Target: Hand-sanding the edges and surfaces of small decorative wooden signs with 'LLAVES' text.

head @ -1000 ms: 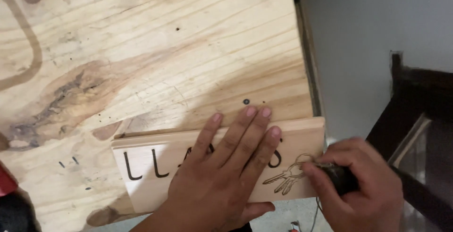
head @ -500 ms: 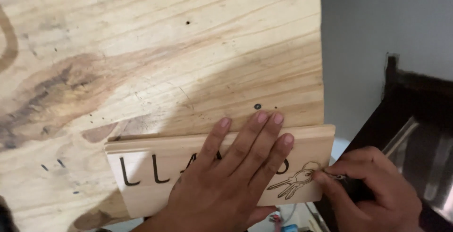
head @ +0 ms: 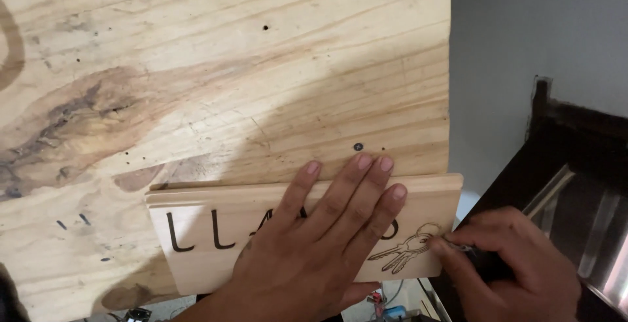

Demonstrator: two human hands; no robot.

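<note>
Plywood table [head: 229, 86], left hand [head: 320, 243] flat on plaque [head: 196, 263], right hand [head: 517, 263] gripping burning pen [head: 461, 247]

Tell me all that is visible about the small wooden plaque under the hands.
The wooden plaque is a pale, smooth rectangular board lying flat on the plywood sheet. Dark burned letters run along it, and a bunch of keys is drawn near its right end. The left hand presses flat on its middle; the right hand holds a thin tool at the drawing.
</note>
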